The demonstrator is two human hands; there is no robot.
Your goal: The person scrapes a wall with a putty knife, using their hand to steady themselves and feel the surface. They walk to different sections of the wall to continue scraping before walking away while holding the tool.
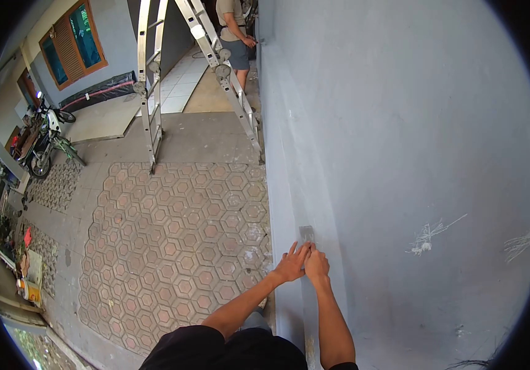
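My right hand is closed around a flat grey tool, whose squared end shows just above my fingers. Its exact kind cannot be made out. Beside it, my left hand presses on the same tool, with one finger sticking out to the left and the others meeting the right hand. Both hands are up against the grey-painted wall, close to its left edge. A paler, smoother band runs up the wall above the tool. Where my hands overlap, they hide the tool's middle.
A folding aluminium ladder stands on the paving beyond me. Behind it, a person in shorts is near the wall's far end. Hexagonal paving spreads to my left. A motorbike and a yellow container are farther left.
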